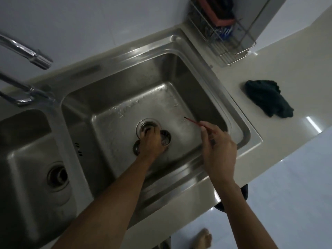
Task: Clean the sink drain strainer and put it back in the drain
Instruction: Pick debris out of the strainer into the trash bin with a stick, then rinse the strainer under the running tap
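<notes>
My left hand (152, 141) reaches down into the right basin, its fingertips at the round drain opening (143, 125). Two round metal pieces show from under that hand: a perforated strainer (166, 139) on its right and a darker round part (136, 147) on its left. Both seem to lie on the sink floor. Whether the fingers grip anything is hidden. My right hand (218, 150) hovers over the basin's right side. It pinches a thin red stick (193, 121) with a dark tip that points toward the back of the basin.
The steel double sink (239, 130) has a second basin with its own drain (58, 176) at left. A faucet spout (34, 55) juts out at upper left. A dark cloth (267, 97) lies on the white counter, and a wire rack (224, 33) stands at the back.
</notes>
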`<state>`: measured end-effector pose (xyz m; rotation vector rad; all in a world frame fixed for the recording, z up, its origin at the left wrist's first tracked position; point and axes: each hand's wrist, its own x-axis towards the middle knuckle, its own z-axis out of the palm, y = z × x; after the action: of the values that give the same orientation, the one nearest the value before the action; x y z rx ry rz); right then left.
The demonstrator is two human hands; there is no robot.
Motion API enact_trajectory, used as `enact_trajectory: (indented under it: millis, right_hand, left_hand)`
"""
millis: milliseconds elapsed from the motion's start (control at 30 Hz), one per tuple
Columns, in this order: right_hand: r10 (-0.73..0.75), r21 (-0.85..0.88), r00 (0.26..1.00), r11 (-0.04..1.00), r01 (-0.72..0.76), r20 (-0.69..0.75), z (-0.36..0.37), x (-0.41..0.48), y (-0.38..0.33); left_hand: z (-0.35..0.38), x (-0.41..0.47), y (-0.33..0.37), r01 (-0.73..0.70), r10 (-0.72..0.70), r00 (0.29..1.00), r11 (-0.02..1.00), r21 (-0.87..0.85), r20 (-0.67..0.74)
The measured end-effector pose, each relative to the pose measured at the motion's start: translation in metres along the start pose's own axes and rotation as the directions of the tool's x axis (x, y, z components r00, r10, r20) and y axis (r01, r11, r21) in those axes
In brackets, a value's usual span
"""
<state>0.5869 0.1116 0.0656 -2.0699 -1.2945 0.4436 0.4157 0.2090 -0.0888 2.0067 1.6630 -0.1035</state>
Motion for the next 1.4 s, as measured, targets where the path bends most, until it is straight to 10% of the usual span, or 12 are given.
enact_trajectory:
  millis: [800, 1400]
  right_hand:
    - [-0.308, -0.296, 0.914, 0.928, 0.227, -0.263, -0.055, 0.186, -0.005]
    - [-0.559, -0.609, 0.829, 0.655, 0.448, 0.009, -0.039, 0.281, 0.063]
  left_hand:
    - [-0.104, 0.063, 0.184, -0.386, 0.319, 0.899, 0.901, -0.198, -0.301]
    - [-0.074, 0.105, 0.225, -0.295, 0.206, 0.887, 0.941, -0.165, -0.414]
